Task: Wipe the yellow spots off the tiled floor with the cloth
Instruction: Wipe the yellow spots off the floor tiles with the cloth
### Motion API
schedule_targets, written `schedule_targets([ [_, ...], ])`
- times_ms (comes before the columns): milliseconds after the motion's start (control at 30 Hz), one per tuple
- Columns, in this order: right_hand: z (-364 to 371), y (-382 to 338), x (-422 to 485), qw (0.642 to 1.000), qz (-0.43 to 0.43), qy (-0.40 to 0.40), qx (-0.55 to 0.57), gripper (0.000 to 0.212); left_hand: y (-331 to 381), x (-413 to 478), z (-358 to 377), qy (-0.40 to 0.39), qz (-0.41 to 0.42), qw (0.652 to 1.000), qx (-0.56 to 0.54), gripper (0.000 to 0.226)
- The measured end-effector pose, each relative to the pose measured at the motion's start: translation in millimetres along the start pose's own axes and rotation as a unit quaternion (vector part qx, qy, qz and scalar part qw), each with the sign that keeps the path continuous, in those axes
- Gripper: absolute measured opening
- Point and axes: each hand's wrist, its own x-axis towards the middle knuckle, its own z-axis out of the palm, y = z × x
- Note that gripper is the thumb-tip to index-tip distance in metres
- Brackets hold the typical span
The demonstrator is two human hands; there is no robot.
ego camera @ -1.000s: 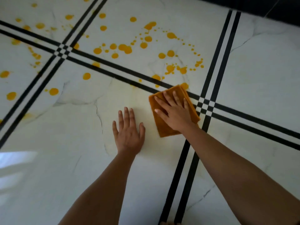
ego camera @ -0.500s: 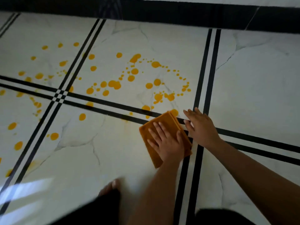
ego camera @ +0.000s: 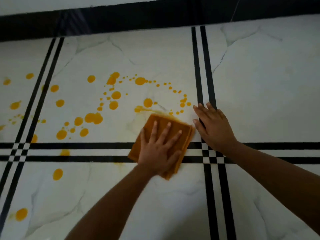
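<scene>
Pressed flat under my left hand (ego camera: 158, 149), the folded orange cloth (ego camera: 186, 135) lies on the white tiled floor (ego camera: 259, 101), across the horizontal black double line. A wet yellow smear (ego camera: 149, 110) runs along the cloth's far edge. Many yellow spots (ego camera: 93, 118) are scattered on the tile to the left and beyond the cloth, in an arc up to a large drop (ego camera: 140, 81). My right hand (ego camera: 214, 127) rests open and flat on the floor just right of the cloth, over the vertical black lines.
A black skirting band (ego camera: 121, 18) runs along the wall at the top. More yellow spots sit on the near left tile (ego camera: 57, 174) and at the far left (ego camera: 21, 214). The tiles to the right show no spots.
The cloth passed from my right hand to my left hand. It has slid away from me onto the spotted tile, smearing drops at its far edge. My right hand now rests flat beside it.
</scene>
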Motion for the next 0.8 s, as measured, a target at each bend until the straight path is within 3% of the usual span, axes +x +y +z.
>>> schedule_targets([
  [33, 3, -1, -1, 1.0, 0.015, 0.004, 0.006, 0.073, -16, 18, -7, 0.0, -0.035, 0.999, -0.01, 0.06],
  [133, 8, -6, 0, 0.997, 0.059, 0.027, 0.045, 0.072, -31, 58, -19, 0.027, -0.248, 0.966, -0.07, 0.061],
  [167, 8, -7, 1, 0.996, 0.07, 0.032, 0.054, 0.069, -22, 57, -18, 0.027, -0.232, 0.97, -0.065, 0.062],
  [233, 8, -12, 1, 0.993, 0.088, 0.039, 0.066, 0.063, -9, 40, -13, 0.006, -0.036, 0.999, -0.018, 0.063],
  [300, 5, -15, 4, 0.991, 0.101, 0.048, 0.072, 0.062, -25, 32, -14, -0.025, 0.161, 0.986, 0.032, 0.063],
  [333, 3, -17, 6, 0.99, 0.106, 0.047, 0.074, 0.062, -36, 39, -15, -0.024, 0.183, 0.982, 0.043, 0.063],
  [367, 0, -20, 7, 0.99, 0.111, 0.041, 0.071, 0.061, -47, 51, -18, -0.013, 0.142, 0.989, 0.037, 0.062],
  [400, -2, -22, 8, 0.99, 0.116, 0.035, 0.068, 0.06, -53, 60, -18, 0.006, 0.051, 0.999, 0.01, 0.061],
  [467, -15, -32, 12, 0.989, 0.129, 0.027, 0.065, 0.053, -51, 71, -25, 0.028, -0.134, 0.989, -0.058, 0.061],
  [500, -22, -36, 13, 0.987, 0.142, 0.022, 0.067, 0.051, -43, 71, -29, 0.018, -0.168, 0.982, -0.08, 0.061],
  [567, -35, -46, 13, 0.984, 0.168, -0.004, 0.067, 0.05, -32, 59, -36, -0.028, -0.144, 0.985, -0.088, 0.061],
  [733, -43, -45, 37, 0.981, 0.184, -0.053, 0.024, 0.051, -36, 33, -33, -0.066, 0.053, 0.995, -0.046, 0.062],
  [800, -41, -36, 55, 0.986, 0.158, -0.045, 0.005, 0.053, -50, 64, -34, -0.04, -0.018, 0.997, -0.057, 0.063],
])
